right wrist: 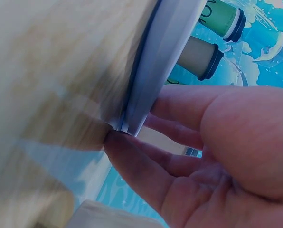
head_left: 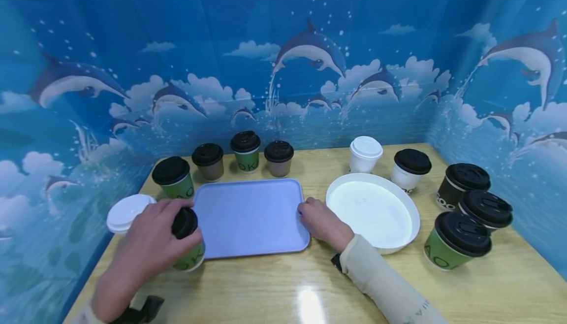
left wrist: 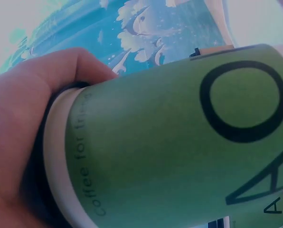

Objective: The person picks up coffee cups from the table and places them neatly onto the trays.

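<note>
My left hand (head_left: 150, 240) grips a green paper coffee cup (head_left: 191, 259) by its black lid, from above, just off the tray's front left corner. In the left wrist view the cup (left wrist: 151, 142) fills much of the picture, its lid mostly behind the hand. A lavender rectangular tray (head_left: 248, 218) lies flat on the table with nothing on it. My right hand (head_left: 325, 223) pinches the tray's right rim; in the right wrist view, thumb and fingers (right wrist: 132, 159) meet at that edge.
A round white dish (head_left: 372, 210) stands right of the right hand. Behind the tray are grey and green lidded cups (head_left: 246, 159). Left, a white-lidded cup (head_left: 128, 212) and a green cup (head_left: 177, 186). More lidded cups (head_left: 458, 240) line the right side of the wooden table (head_left: 257, 294).
</note>
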A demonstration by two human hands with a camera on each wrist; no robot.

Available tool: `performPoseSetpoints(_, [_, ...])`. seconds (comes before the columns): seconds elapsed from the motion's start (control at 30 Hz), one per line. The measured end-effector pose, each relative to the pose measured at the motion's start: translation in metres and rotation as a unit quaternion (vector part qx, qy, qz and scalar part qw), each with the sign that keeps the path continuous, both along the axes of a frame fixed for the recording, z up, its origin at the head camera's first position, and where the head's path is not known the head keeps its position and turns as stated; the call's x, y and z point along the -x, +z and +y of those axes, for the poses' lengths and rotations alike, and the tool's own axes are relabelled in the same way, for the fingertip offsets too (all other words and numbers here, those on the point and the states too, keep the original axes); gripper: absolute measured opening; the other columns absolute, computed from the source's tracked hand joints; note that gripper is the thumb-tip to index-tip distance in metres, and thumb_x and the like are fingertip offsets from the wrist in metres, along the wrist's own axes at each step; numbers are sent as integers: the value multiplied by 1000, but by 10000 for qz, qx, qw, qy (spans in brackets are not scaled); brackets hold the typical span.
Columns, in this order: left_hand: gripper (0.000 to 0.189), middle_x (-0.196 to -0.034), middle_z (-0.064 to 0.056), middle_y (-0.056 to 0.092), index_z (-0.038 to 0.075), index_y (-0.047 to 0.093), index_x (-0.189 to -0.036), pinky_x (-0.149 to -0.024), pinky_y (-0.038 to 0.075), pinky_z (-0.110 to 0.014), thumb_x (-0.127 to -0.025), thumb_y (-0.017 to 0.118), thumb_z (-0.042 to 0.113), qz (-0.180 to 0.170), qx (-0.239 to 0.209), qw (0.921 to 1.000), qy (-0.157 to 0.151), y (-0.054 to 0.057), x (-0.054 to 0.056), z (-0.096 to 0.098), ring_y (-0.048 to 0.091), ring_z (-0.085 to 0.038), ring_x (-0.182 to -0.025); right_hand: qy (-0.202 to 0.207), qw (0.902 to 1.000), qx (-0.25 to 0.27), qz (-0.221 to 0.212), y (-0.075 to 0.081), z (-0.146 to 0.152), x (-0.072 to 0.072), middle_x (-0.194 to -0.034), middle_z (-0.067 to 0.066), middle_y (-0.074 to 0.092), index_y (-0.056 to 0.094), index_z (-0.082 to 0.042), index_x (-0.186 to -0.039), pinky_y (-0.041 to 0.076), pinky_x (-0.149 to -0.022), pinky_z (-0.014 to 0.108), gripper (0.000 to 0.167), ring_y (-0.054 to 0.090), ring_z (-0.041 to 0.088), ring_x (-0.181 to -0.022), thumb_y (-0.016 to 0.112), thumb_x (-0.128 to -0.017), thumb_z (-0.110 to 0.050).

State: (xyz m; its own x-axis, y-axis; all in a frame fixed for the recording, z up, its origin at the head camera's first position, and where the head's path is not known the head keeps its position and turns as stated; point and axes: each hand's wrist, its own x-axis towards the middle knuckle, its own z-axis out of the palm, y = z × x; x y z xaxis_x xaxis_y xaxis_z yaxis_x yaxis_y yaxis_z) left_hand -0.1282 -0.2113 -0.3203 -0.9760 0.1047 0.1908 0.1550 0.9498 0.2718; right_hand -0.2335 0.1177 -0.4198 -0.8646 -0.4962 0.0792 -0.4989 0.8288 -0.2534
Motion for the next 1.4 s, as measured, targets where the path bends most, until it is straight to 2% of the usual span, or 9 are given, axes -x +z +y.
performPoseSetpoints(0.3, [60,-126,-26,63,2,66,-127,-77,51,-58,-82,74,41,242,38,9997,13,1,9,11,60,-42,-105,-9,10000,-22,-45,1,-2,0,-94,21,64,72,5,-106,57,-76,44,15,65,32,-84,60,-99,-2])
performPoseSetpoints(0.73, [60,-119,-23,64,4,65,-128,-73,52,-55,-82,72,41,160,-1,9999,-43,-5,27,21,59,-38,-97,4,10000,-85,-30,1,-3,2,-94,21,64,72,5,-107,57,-75,45,16,65,33,-84,60,-99,-3])
performPoseSetpoints(1.03, [62,-125,-23,62,5,64,-131,-73,52,-53,-83,70,44,-15,-116,9999,-93,-8,43,34,58,-38,-101,-28,10000,-9,-27,0,0,0,-93,22,65,72,5,-106,57,-75,44,16,65,33,-83,59,-100,-3])
performPoseSetpoints(1.4, [61,-121,-22,62,5,62,-131,-73,53,-52,-84,70,42,-73,-178,9998,-22,-8,56,32,57,-38,-100,-45,10000,-44,-30,0,-1,-2,-93,22,64,72,5,-105,57,-75,45,15,64,34,-83,60,-100,-3])
